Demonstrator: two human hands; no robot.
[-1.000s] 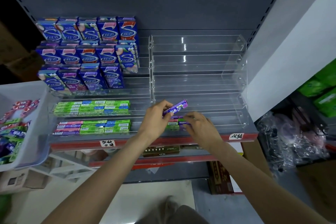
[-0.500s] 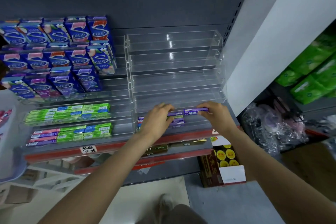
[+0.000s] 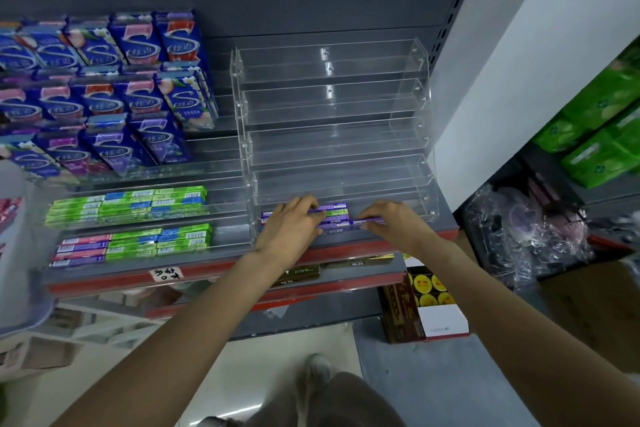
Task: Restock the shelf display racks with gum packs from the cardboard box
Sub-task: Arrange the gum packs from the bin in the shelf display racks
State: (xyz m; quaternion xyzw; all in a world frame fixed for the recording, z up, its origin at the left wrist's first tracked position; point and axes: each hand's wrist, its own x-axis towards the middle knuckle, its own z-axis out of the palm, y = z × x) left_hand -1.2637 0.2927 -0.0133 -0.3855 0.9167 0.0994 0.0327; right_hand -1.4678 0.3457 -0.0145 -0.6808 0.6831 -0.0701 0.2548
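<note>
A clear acrylic tiered rack (image 3: 408,135) stands on the right of the shelf, its upper tiers bare. Purple and green gum packs (image 3: 334,213) lie in its lowest tier. My left hand (image 3: 291,227) rests on those packs with fingers curled over them. My right hand (image 3: 391,218) pinches a purple gum stick (image 3: 365,220) at the front of the same tier. A second rack on the left holds green, blue and pink gum sticks (image 3: 138,204) below blue-purple gum boxes (image 3: 104,90). No cardboard box of gum is clearly in view.
A white plastic bin (image 3: 15,243) with gum sticks sits at the far left. The red shelf edge (image 3: 207,276) carries a handwritten label. A printed carton (image 3: 419,305) stands on the floor at right, beside plastic-wrapped goods (image 3: 519,229) and green packs (image 3: 599,128).
My left hand lowered its purple stick into the bottom tier and now lies over the packs. My right hand moved right and back along the tier front. The view shifted right.
</note>
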